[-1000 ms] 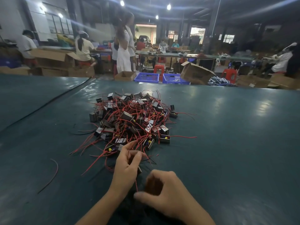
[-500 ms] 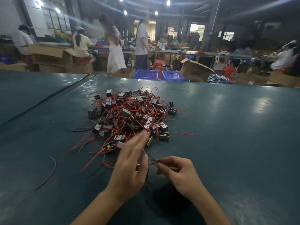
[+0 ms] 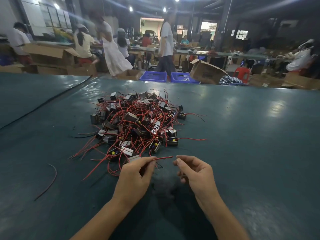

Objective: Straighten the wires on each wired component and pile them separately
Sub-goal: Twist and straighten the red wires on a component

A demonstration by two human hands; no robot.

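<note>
Small dark blocks with thin red wires (image 3: 138, 122) lie heaped, tangled, on the bench (image 3: 242, 153). One red wire (image 3: 164, 157) juts level, nearside.

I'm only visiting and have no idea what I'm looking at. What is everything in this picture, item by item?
table: one, dark teal, fills the foreground.
wired components: one tangled heap, too many to count, dark and silvery blocks with red wires, middle of the table.
held wire: one, red, in front of the heap, pointing right.
loose wire: one, dark red, on the table at the left.
crates: two, blue, beyond the table's far edge.
cardboard boxes: several, brown, beyond the table.
stool: one, red, far right.
workers: several, mostly in white, background.
left hand: one, pinching the held wire.
right hand: one, fingers curled, just off the wire's tip.
</note>
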